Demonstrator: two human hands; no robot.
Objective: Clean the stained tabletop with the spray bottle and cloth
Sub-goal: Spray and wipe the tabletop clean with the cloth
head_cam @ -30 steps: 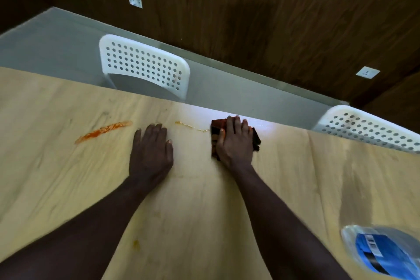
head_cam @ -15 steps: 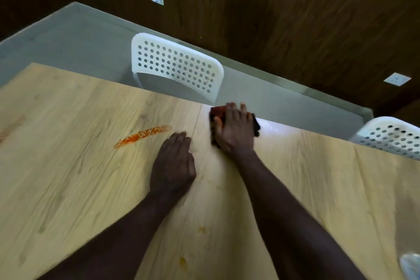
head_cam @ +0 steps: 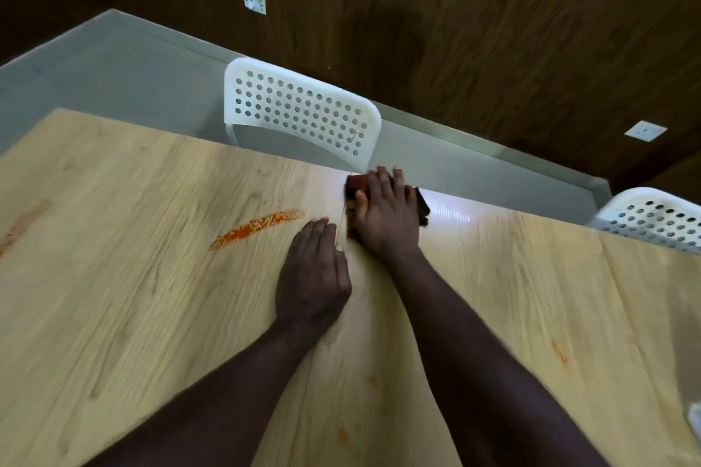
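Right hand flat atop cloth, left hand flat on tabletop beside it

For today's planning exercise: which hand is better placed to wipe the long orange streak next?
Probably right: the right hand presses the cloth near the orange streak; the left hand rests bare on the tabletop.

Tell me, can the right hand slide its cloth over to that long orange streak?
Probably yes. The right hand presses the cloth close by the orange streak, with bare tabletop between. The left hand, flat beside it, may crowd the path.
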